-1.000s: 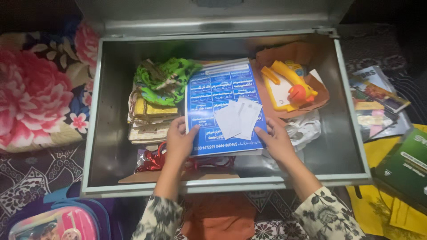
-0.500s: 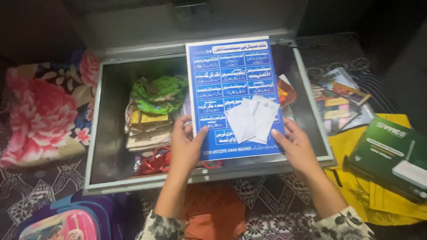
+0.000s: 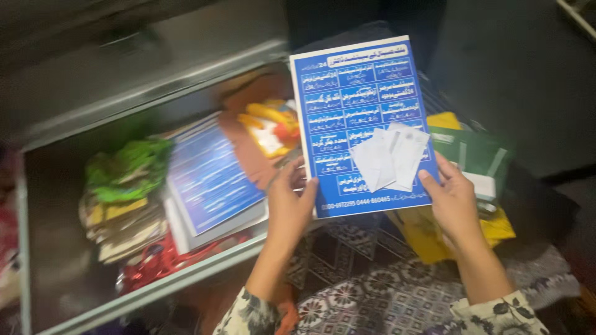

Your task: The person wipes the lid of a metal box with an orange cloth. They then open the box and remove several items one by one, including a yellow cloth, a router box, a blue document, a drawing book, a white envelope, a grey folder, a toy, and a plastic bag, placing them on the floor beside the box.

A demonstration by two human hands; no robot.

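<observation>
I hold a blue printed folder [image 3: 354,105] up in the air, to the right of the open metal trunk [image 3: 149,294]. My left hand [image 3: 288,205] grips its lower left edge. My right hand [image 3: 453,201] grips its lower right edge. Several white paper slips [image 3: 391,158] lie on the folder's face near my right thumb. Inside the trunk a second blue printed folder [image 3: 208,180] lies on a white stack, beside folded cloth with a green piece [image 3: 127,170] on top.
A yellow and orange toy [image 3: 270,127] sits on brown cloth at the trunk's back right. Red ribbon [image 3: 155,263] lies by the trunk's front wall. A green box [image 3: 481,161] and yellow cloth [image 3: 453,232] lie behind the folder. Patterned fabric [image 3: 372,291] covers the surface below.
Both hands lifted the blue folder out of the trunk and carried it right, beyond the trunk's side. The view swung right and tilted. Another blue folder now shows in the trunk.
</observation>
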